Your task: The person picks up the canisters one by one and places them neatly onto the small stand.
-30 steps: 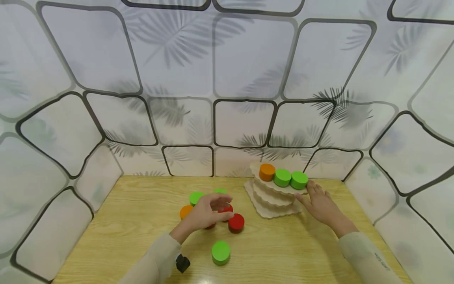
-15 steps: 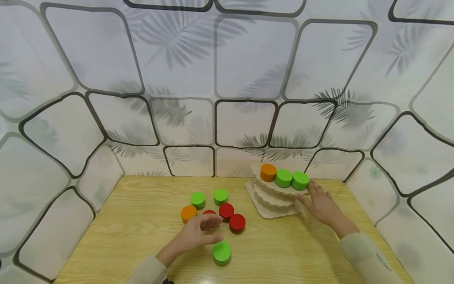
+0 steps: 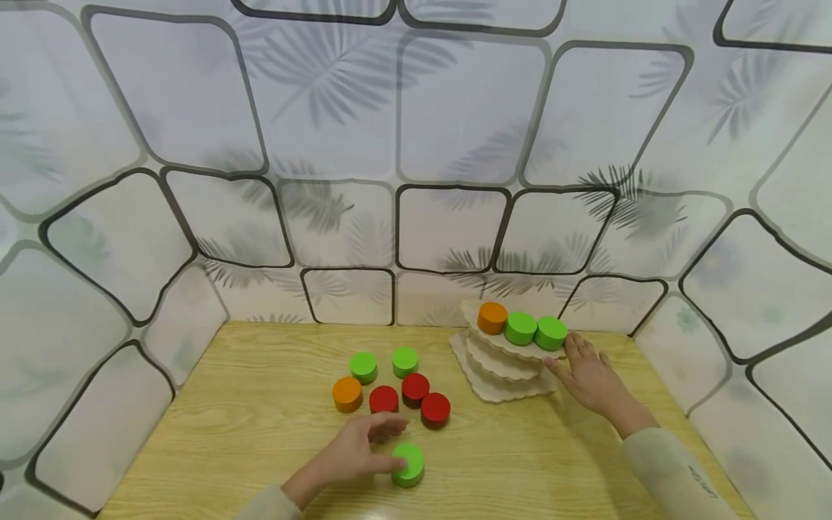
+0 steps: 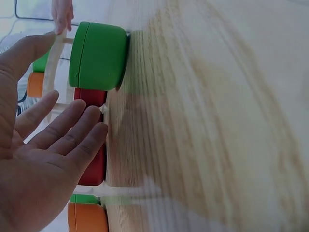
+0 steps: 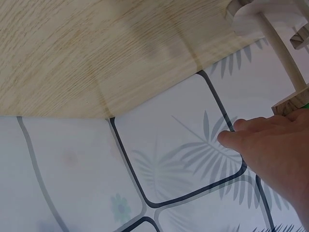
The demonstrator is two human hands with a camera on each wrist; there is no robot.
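Note:
My left hand [image 3: 356,449] reaches over the table with fingers spread, its thumb overlapping a green round block [image 3: 412,466] in the head view. In the left wrist view, that green block [image 4: 99,57] stands beyond the open palm, and the fingers are not closed round it. My right hand [image 3: 591,379] rests against the right end of a tiered wooden stand [image 3: 484,375], fingers extended along the top tier's edge. On that tier sit an orange block [image 3: 492,318] and two green blocks [image 3: 521,328] in a row. The right wrist view shows the stand's underside and wooden posts [image 5: 282,50].
Left of the stand lie several more round blocks: red ones [image 3: 435,410], an orange one [image 3: 347,394] and green ones [image 3: 363,367]. Patterned wall panels [image 3: 448,227] enclose the wooden table [image 3: 247,404] at the back and sides.
My left hand has drawn back from above the red blocks toward the front, down to the nearest green block. The right hand keeps its place at the stand.

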